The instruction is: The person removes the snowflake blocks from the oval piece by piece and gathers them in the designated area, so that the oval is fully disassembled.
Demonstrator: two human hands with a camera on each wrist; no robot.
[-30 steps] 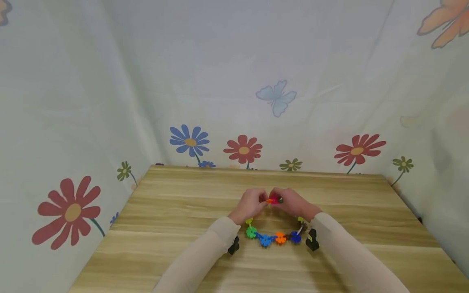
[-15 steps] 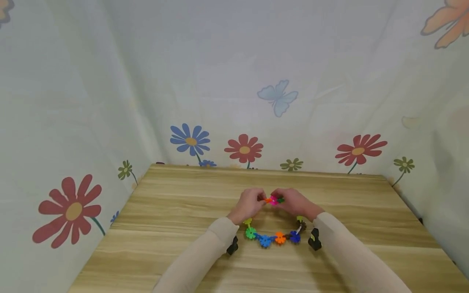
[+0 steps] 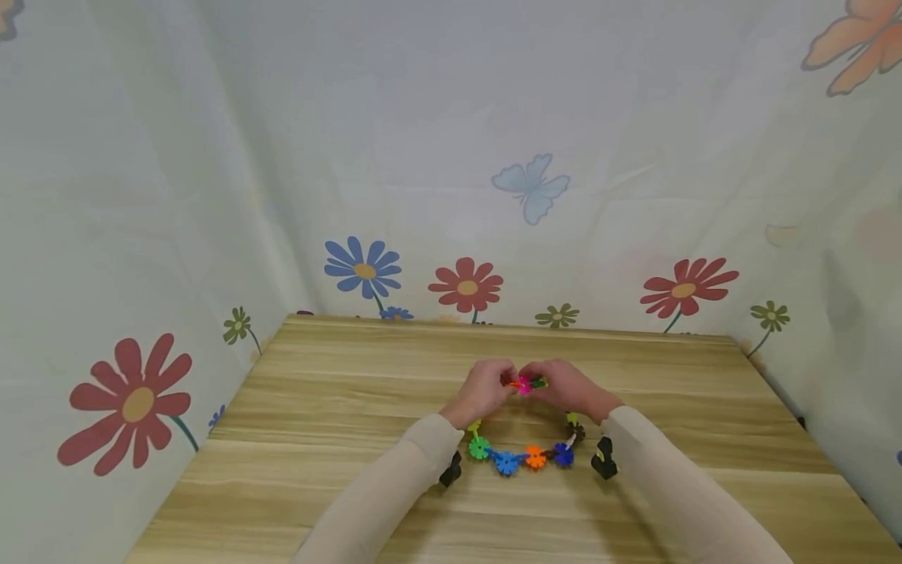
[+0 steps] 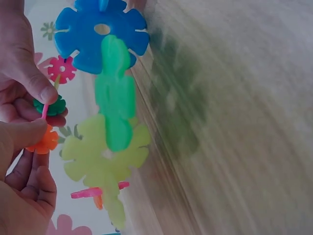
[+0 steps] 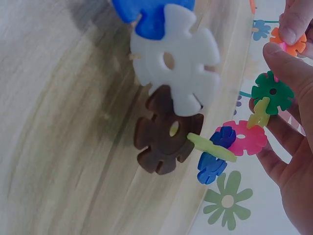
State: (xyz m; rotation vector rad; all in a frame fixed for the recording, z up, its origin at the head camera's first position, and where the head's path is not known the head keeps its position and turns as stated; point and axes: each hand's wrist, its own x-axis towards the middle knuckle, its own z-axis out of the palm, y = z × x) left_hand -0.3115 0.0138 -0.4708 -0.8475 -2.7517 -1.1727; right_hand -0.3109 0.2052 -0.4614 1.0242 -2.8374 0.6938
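Two hands meet above the middle of the wooden surface (image 3: 352, 407), holding the two ends of one chain (image 3: 524, 454) of snowflake-shaped plastic discs. The chain sags back toward the person in a loop that lies on the surface between the two forearms.

Left hand (image 3: 482, 392): grip closed, thumb and fingertips pinching an orange disc (image 4: 44, 142) at one end of the chain.

Right hand (image 3: 567, 389): grip closed, thumb and fingers pinching a dark green disc (image 5: 272, 91) at the other end. A small pink disc (image 3: 524, 385) sits between the two pinched discs, in the gap where the hands meet.

Discs countable near the left wrist: one blue (image 4: 100, 34), one green (image 4: 115, 105), one pale yellow-green (image 4: 100, 156).

Discs countable near the right wrist: one white (image 5: 176, 61), one brown (image 5: 164, 137), one blue (image 5: 212, 161), one pink (image 5: 247, 137), plus two thin yellow-green ones seen edge-on.

The head view shows four discs along the bottom of the loop: green, blue, orange, dark blue. The full number in the chain cannot be told.

Both sleeves are beige. A floral-print cloth (image 3: 451, 157) encloses the surface on three sides.
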